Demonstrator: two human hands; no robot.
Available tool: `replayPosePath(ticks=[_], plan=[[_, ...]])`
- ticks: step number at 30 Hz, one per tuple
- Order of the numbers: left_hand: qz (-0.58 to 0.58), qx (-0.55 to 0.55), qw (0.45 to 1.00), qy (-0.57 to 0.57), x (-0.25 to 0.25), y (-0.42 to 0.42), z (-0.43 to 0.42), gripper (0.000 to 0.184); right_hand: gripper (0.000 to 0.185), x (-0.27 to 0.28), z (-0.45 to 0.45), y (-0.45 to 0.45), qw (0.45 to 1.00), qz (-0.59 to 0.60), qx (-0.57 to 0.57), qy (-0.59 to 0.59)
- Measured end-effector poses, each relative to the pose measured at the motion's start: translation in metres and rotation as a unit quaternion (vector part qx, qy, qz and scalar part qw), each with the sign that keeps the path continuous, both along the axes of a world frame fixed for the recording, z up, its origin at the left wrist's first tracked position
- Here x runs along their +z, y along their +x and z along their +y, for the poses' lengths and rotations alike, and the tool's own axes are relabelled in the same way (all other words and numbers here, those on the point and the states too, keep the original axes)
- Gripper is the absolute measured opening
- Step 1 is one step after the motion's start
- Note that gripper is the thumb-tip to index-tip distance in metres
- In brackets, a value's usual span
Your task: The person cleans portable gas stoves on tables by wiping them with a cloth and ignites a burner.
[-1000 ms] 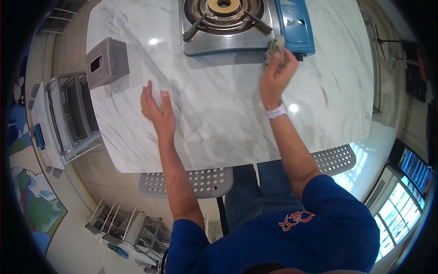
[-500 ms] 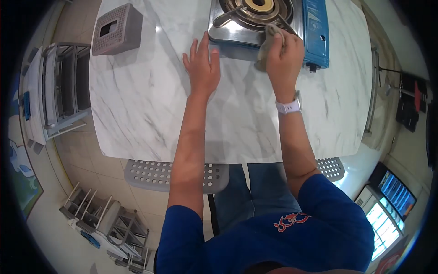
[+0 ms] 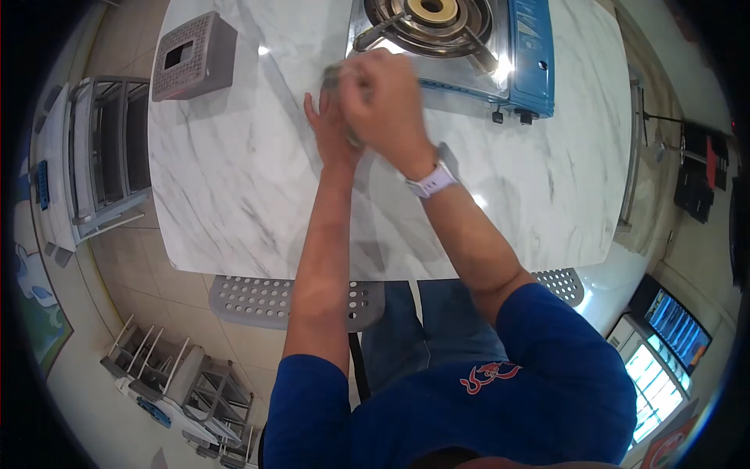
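A gas stove (image 3: pixel 441 66) with a steel top and a blue side panel stands at the far edge of the view. My right hand (image 3: pixel 387 102), blurred by motion and wearing a pale watch (image 3: pixel 432 181) at the wrist, is closed on a greenish-grey cloth (image 3: pixel 331 76). It is at the stove's front left corner and overlaps my left hand in view. My left hand (image 3: pixel 334 139) is beside that corner, low over the table, with an outer finger stretched out. The cloth and right hand hide its other fingers. Whether the cloth touches it, I cannot tell.
A grey tissue box (image 3: pixel 195 59) sits on the marble-patterned table (image 3: pixel 250 180) to the left. Two dark knobs (image 3: pixel 512 117) stick out at the stove's front right. A perforated grey seat (image 3: pixel 258 301) lies under the near edge. Grey racks (image 3: pixel 117 148) stand at left.
My right hand has moved left with the cloth, from the stove's front edge to its left corner, now in front of my left hand. The left hand has barely moved.
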State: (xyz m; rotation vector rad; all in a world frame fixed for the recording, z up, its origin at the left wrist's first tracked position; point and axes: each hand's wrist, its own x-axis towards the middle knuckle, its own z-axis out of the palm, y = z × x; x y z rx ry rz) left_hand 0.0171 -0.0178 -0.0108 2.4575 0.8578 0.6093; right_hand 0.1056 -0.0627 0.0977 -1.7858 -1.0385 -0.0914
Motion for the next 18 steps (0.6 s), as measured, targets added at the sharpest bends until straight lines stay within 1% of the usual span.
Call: replayPosePath(ticks=[1, 3, 5, 6, 9, 11, 12, 14, 15, 17, 18], plan=[[-0.005, 0.017, 1.000, -0.016, 0.006, 0.004, -0.002, 0.063, 0.014, 0.003, -0.009, 0.008, 0.999, -0.016, -0.031, 0.036], [-0.015, 0.051, 0.997, -0.047, 0.018, 0.011, -0.004, 0.062, 0.013, -0.005, -0.024, 0.033, 0.990, -0.032, -0.137, -0.006], [0.006, 0.056, 0.998, -0.036, 0.017, 0.011, -0.005, 0.065, 0.012, -0.024, -0.032, 0.047, 0.972, -0.066, -0.222, -0.042], [0.014, 0.056, 0.998, -0.029, 0.017, 0.012, -0.004, 0.067, 0.011, -0.032, -0.032, 0.046, 0.967, -0.120, -0.200, -0.099], [-0.005, 0.058, 0.998, -0.006, 0.008, 0.011, -0.002, 0.061, 0.008, -0.031, -0.016, 0.022, 0.973, -0.136, -0.149, -0.110], [0.062, 0.036, 0.993, 0.094, -0.003, 0.006, -0.001, 0.062, 0.010, -0.029, -0.009, 0.009, 0.988, -0.090, -0.068, -0.105], [0.093, 0.023, 0.985, 0.146, -0.005, 0.006, 0.001, 0.062, 0.011, -0.028, -0.010, 0.007, 0.991, -0.072, -0.048, -0.099], [0.057, 0.025, 0.993, 0.100, -0.008, 0.006, 0.003, 0.063, 0.013, -0.026, -0.014, 0.007, 0.996, -0.036, -0.009, -0.087], [0.040, 0.028, 0.996, 0.076, -0.008, 0.007, 0.003, 0.064, 0.014, -0.026, -0.019, 0.013, 0.994, -0.054, -0.044, -0.082], [0.022, 0.042, 0.999, 0.000, 0.008, 0.011, -0.002, 0.065, 0.016, -0.027, -0.041, 0.038, 0.987, -0.091, -0.109, -0.076], [0.014, 0.049, 0.998, -0.039, 0.014, 0.013, -0.005, 0.066, 0.020, -0.032, -0.057, 0.052, 0.982, -0.109, -0.127, -0.083]])
